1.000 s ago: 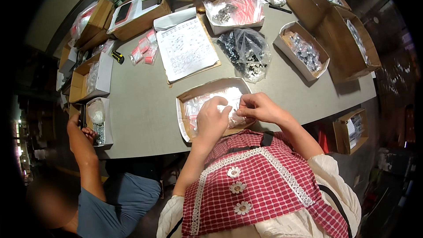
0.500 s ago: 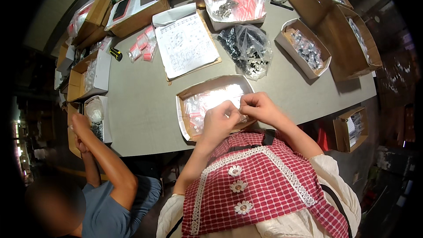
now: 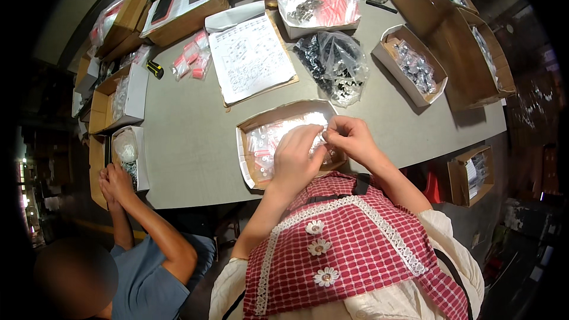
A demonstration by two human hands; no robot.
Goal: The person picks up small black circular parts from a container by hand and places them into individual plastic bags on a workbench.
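My left hand (image 3: 296, 154) reaches over a shallow cardboard box (image 3: 242, 157), its fingers stretched forward and its thumb apart from them. My right hand (image 3: 354, 141) is at the box's right side, thumb and forefinger pinched together close to the left fingertips. Whatever is in that pinch is too small and too washed out by glare to name. Inside the box lie several small clear plastic bags (image 3: 261, 142) with red edges, some with small white round pieces in them. The hands cover part of the contents.
Beyond the box are a printed sheet (image 3: 252, 59) on a board, a clear bag of black parts (image 3: 332, 68) and a box of red-edged bags (image 3: 320, 9). A box of metal parts (image 3: 412, 68) stands to the right. At left, a co-worker's hands (image 3: 117, 184) are beside a white box (image 3: 140, 157).
My left hand has opened from a pinch, its fingers now stretched forward over the box. My right hand stays pinched, slightly higher. The co-worker's hands have come together.
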